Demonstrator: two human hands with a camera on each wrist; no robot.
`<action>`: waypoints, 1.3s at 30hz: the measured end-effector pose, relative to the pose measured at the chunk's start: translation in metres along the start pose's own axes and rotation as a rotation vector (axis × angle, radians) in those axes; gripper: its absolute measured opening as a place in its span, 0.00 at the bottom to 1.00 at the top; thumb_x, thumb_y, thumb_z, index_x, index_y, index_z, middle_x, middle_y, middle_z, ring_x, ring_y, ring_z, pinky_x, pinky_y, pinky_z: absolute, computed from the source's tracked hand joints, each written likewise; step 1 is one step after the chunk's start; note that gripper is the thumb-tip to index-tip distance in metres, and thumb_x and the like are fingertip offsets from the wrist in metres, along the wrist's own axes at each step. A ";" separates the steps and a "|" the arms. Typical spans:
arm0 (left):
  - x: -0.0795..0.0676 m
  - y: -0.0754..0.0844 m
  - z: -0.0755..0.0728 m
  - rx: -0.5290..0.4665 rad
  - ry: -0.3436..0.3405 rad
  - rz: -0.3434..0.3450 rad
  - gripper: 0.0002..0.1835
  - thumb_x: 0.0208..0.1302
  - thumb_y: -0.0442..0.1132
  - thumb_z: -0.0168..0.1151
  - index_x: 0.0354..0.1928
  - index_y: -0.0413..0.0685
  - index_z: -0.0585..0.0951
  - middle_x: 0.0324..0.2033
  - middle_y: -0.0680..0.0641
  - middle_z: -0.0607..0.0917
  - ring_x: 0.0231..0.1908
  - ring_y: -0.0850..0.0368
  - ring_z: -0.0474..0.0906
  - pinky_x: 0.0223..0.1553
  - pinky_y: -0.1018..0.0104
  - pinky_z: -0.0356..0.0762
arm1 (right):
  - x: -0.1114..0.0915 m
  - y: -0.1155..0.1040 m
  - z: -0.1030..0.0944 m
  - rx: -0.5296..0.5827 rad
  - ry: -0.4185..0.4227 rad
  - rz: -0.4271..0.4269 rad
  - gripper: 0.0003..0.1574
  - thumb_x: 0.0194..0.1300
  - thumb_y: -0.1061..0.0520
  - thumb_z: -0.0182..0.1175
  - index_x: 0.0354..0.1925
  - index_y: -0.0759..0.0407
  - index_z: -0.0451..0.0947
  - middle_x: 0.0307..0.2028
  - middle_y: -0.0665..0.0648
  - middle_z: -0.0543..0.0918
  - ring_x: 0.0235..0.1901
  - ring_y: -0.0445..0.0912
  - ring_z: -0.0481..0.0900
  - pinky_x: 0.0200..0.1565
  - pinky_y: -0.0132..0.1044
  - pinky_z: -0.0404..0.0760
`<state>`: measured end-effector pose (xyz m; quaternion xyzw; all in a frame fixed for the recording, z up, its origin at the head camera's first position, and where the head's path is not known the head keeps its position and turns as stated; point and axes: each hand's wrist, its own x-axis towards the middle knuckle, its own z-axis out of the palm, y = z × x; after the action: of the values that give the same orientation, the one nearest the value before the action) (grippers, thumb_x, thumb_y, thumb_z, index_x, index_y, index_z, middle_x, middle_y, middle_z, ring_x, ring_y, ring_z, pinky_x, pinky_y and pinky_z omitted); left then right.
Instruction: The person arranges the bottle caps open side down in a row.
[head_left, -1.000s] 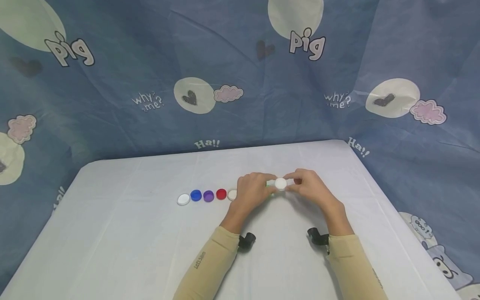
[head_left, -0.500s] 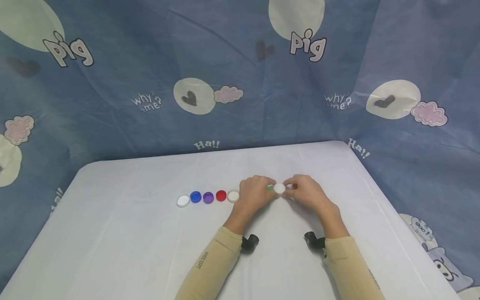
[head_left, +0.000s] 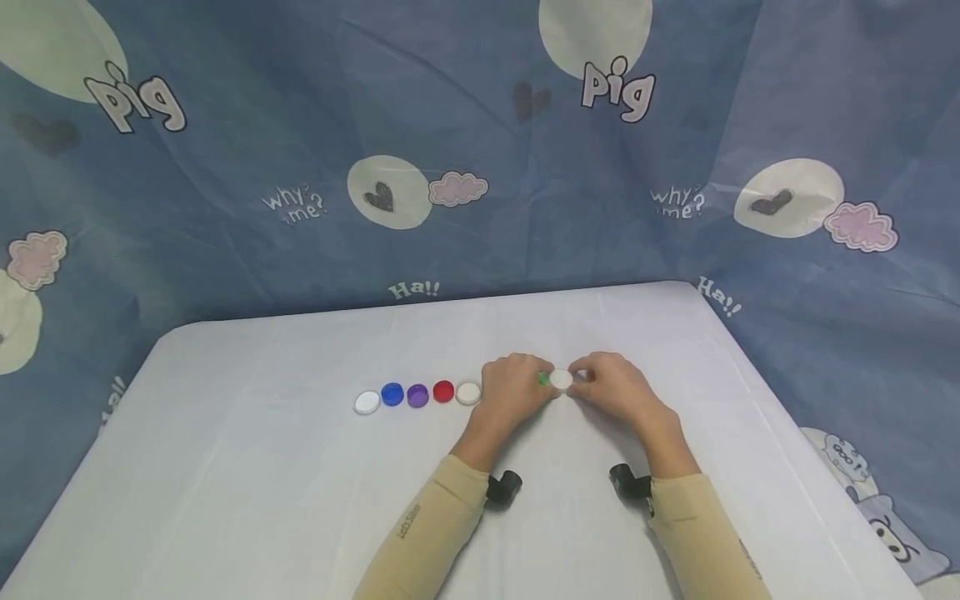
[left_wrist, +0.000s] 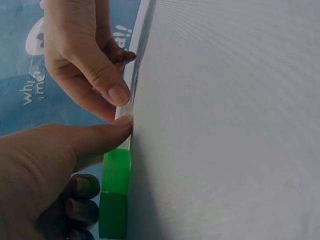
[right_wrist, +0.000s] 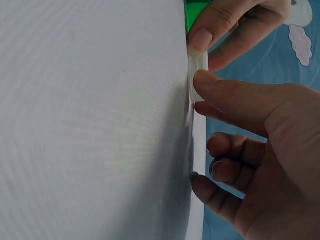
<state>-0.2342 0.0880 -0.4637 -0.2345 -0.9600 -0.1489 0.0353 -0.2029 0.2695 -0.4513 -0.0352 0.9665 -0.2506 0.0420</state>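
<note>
A round white bottle cap [head_left: 561, 380] is on the table between my hands. My left hand [head_left: 512, 387] pinches its left side, thumb in front and fingers behind. From the other side, my right hand [head_left: 617, 385] pinches the cap with thumb and forefinger; its remaining fingers are curled loosely in the right wrist view. Beside the white cap, a green cap [left_wrist: 116, 170] stands partly under my left hand. A darker green cap [left_wrist: 113, 215] adjoins it in the left wrist view; my left hand hides it in the head view.
Leftward along the same row lie a cream cap [head_left: 468, 392], a red cap [head_left: 443, 391], a purple cap [head_left: 417, 396], a blue cap [head_left: 392, 394] and a white cap [head_left: 367, 402]. A white cloth covers the table [head_left: 247, 467]. A blue printed curtain [head_left: 465, 242] hangs behind.
Both hands have come down slightly toward me with the white cap, bringing it down beside the green cap. Over the last half second they have barely moved.
</note>
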 end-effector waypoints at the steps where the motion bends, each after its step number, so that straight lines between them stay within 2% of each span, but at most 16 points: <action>1: 0.000 0.000 0.000 -0.002 -0.003 -0.002 0.22 0.53 0.59 0.73 0.51 0.67 0.87 0.43 0.57 0.90 0.33 0.57 0.83 0.31 0.60 0.76 | 0.000 0.000 0.000 0.003 -0.003 0.003 0.21 0.60 0.51 0.69 0.52 0.54 0.85 0.35 0.53 0.84 0.34 0.46 0.75 0.40 0.43 0.76; 6: -0.002 0.000 -0.004 0.002 -0.031 -0.017 0.25 0.52 0.60 0.73 0.53 0.67 0.85 0.44 0.57 0.90 0.35 0.56 0.83 0.33 0.59 0.76 | 0.000 -0.002 -0.002 0.013 -0.001 -0.011 0.24 0.60 0.50 0.69 0.54 0.53 0.83 0.39 0.55 0.86 0.35 0.46 0.76 0.43 0.45 0.77; 15: -0.007 -0.011 -0.017 -0.027 -0.076 -0.041 0.28 0.51 0.62 0.72 0.56 0.69 0.83 0.48 0.56 0.89 0.41 0.52 0.84 0.37 0.55 0.76 | 0.003 -0.016 -0.002 0.054 -0.012 -0.076 0.24 0.60 0.51 0.69 0.55 0.54 0.83 0.31 0.53 0.82 0.30 0.45 0.72 0.35 0.38 0.72; 21: -0.011 -0.022 -0.022 -0.038 -0.078 -0.052 0.28 0.52 0.61 0.73 0.56 0.68 0.83 0.49 0.57 0.88 0.39 0.53 0.83 0.36 0.58 0.75 | 0.007 -0.024 0.000 0.036 -0.036 -0.082 0.24 0.60 0.52 0.69 0.55 0.53 0.83 0.32 0.52 0.81 0.30 0.45 0.72 0.33 0.37 0.71; 29: -0.015 -0.030 -0.022 -0.059 -0.051 -0.036 0.20 0.53 0.56 0.74 0.49 0.64 0.87 0.39 0.58 0.90 0.32 0.57 0.80 0.30 0.63 0.72 | 0.012 -0.034 0.004 0.046 -0.065 -0.096 0.22 0.59 0.56 0.67 0.53 0.54 0.84 0.32 0.53 0.83 0.30 0.45 0.72 0.33 0.37 0.71; 33: -0.016 -0.032 -0.022 -0.067 -0.034 -0.026 0.16 0.55 0.55 0.73 0.45 0.64 0.89 0.37 0.59 0.90 0.32 0.58 0.80 0.30 0.63 0.72 | 0.014 -0.037 0.007 0.028 -0.072 -0.096 0.19 0.58 0.55 0.68 0.50 0.53 0.86 0.36 0.52 0.85 0.31 0.45 0.73 0.34 0.37 0.71; 39: -0.017 -0.034 -0.022 -0.050 -0.020 -0.026 0.13 0.55 0.54 0.73 0.43 0.65 0.89 0.35 0.60 0.89 0.32 0.59 0.80 0.28 0.64 0.72 | 0.015 -0.041 0.013 0.019 -0.073 -0.110 0.20 0.58 0.54 0.70 0.50 0.53 0.86 0.36 0.52 0.86 0.31 0.45 0.73 0.34 0.37 0.72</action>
<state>-0.2350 0.0454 -0.4542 -0.2245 -0.9592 -0.1707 0.0180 -0.2150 0.2263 -0.4432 -0.0969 0.9586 -0.2602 0.0638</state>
